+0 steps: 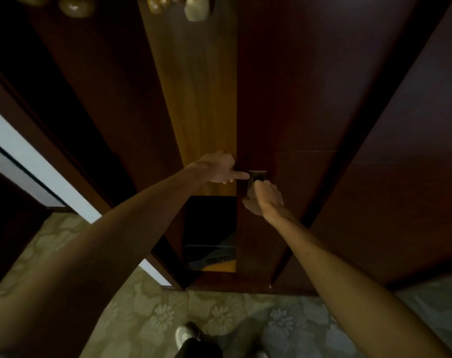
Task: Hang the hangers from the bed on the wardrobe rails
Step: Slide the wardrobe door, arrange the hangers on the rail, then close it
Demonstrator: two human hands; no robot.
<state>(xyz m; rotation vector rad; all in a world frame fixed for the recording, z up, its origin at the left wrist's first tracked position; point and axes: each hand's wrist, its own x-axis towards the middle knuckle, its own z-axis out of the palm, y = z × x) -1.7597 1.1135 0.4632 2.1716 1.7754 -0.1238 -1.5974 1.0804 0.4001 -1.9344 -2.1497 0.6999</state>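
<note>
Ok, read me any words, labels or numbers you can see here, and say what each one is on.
None can be read. The metal handle plate on the wardrobe door shows no legible marking, and the dark item low inside the opening is too dim and blurred to tell.

- The scene is dimly lit, with deep shadow at far left
- Straight lines are bent by wide-angle distortion toward the edges
- Slight blur is seen throughout
</note>
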